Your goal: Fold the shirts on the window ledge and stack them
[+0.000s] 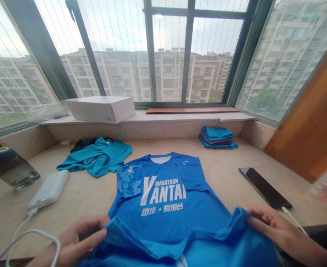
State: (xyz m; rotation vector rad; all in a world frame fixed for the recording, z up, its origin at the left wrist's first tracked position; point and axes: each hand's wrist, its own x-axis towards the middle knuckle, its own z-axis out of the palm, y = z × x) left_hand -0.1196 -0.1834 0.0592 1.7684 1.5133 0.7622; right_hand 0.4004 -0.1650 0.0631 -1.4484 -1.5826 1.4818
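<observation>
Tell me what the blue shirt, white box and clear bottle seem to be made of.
Blue shirt: likely thin synthetic cloth with a slight sheen, judging by its soft folds and smooth surface.
White box: probably cardboard, smooth and fairly matt, from its flat panels and crisp edges.
Clear bottle: glossy and see-through; plastic or glass, the look leaves it open.

Sole view: head height, close over counter [227, 167], facing forward and down, window [189, 55] beyond.
</observation>
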